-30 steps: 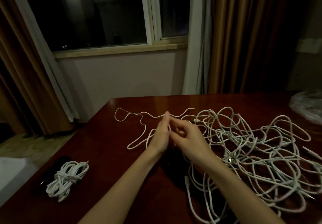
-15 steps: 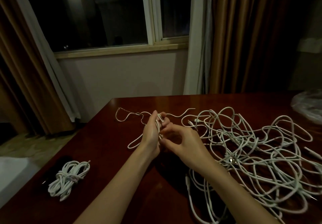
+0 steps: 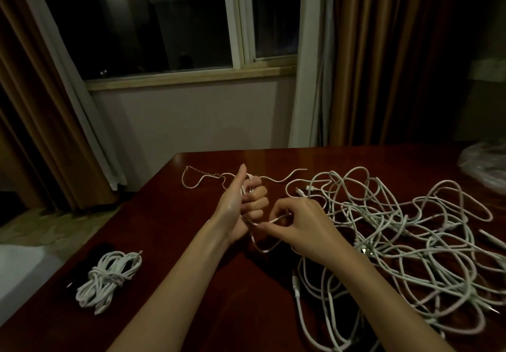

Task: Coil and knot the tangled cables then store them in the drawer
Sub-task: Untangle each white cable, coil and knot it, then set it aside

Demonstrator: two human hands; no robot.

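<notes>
Both hands' grip clamped on thin white cable (image 3: 262,221); glossy wood table (image 3: 191,242).

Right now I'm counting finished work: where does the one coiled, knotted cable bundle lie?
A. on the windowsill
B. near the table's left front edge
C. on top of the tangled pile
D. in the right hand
B: the knotted bundle lies alone on the table, left of both arms.

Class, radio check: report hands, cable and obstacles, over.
Left hand grips the white cable; right hand pinches it. One coiled bundle done, lying left. Tangled pile waits right. Nothing blocking.
</notes>
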